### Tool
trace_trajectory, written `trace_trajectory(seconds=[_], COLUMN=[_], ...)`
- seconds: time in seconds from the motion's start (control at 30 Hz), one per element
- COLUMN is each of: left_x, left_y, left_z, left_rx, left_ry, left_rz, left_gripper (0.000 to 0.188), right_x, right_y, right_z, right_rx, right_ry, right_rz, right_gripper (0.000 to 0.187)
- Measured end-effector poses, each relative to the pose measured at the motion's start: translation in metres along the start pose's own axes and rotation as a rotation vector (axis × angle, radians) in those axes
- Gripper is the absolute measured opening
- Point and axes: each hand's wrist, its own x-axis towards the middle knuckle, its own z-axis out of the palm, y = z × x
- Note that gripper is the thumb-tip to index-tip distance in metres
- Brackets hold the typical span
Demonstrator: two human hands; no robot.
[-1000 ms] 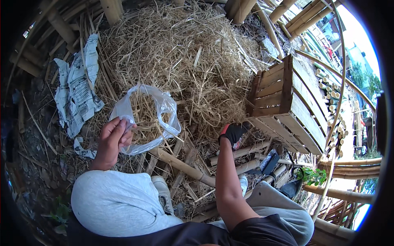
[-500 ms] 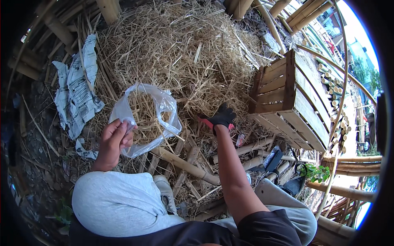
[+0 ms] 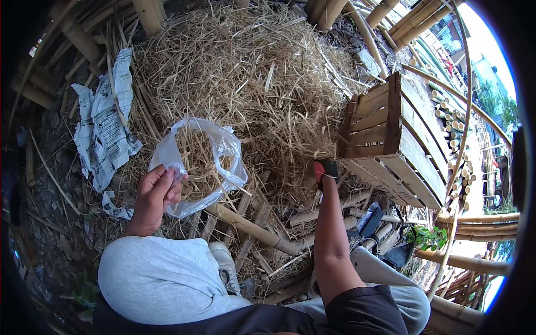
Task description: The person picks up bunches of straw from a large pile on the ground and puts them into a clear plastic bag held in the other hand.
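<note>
Straw pile [image 3: 245, 72] edge: right hand [image 3: 325, 170] beside wooden crate [image 3: 391, 139].

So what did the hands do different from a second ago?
The right hand, in its red and black glove, reached forward from near the knee into the edge of the straw pile, beside the wooden crate. Whether it grips straw cannot be told. The left hand stayed pinching the rim of the clear plastic bag of straw; the bag did not move.
</note>
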Motion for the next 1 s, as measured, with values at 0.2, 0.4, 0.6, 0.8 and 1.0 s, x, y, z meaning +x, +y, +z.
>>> trace_trajectory(seconds=[0.2,0.4,0.6,0.8,1.0], left_x=[0.001,0.004,0.005,0.016,0.047], left_y=[0.0,0.002,0.003,0.014,0.039], left_z=[0.005,0.003,-0.006,-0.001,0.01], left_rx=[0.042,0.031,-0.035,-0.038,-0.041], left_ry=[0.037,0.036,0.011,0.017,0.068], left_rz=[0.0,0.008,0.015,0.042,0.148], left_gripper=[0.024,0.025,0.024,0.028,0.023], right_x=[-0.013,0.003,-0.016,-0.04,-0.071], right_y=[0.038,0.0,-0.033,-0.077,-0.157], right_z=[-0.063,-0.142,-0.231,-0.268,-0.233], right_rx=[0.767,1.709,1.423,1.781,2.122], right_ry=[0.19,0.24,0.408,0.669,0.639], right_rz=[0.093,0.054,0.012,-0.259,-0.242], right_gripper=[0.037,0.026,0.034,0.036,0.04])
